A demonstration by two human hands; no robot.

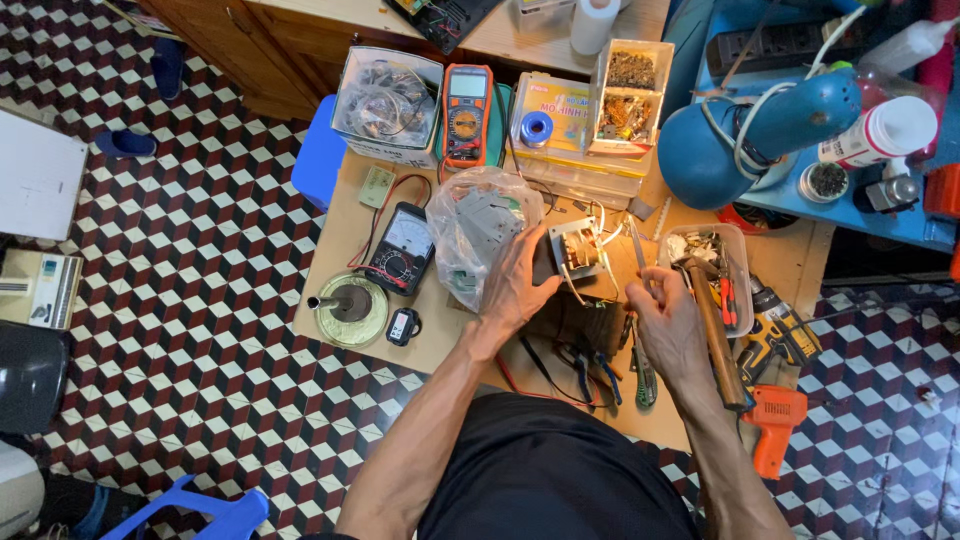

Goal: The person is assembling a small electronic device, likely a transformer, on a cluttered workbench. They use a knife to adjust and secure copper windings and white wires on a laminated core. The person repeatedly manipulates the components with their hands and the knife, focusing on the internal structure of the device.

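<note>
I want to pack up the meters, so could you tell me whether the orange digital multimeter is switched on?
Cannot tell. The orange digital multimeter lies face up behind the plastic bag; its screen looks pale, without legible digits.

Orange multimeter (467,113), blue lamp (760,135), orange glue gun (773,425), red-black-white cube-patterned floor (200,250), tan table (345,215)

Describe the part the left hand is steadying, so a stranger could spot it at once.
On the low wooden table, look just right of the clear plastic bag. The left hand steadies a small transformer: the only boxy metal-framed block trailing white wires.
</note>
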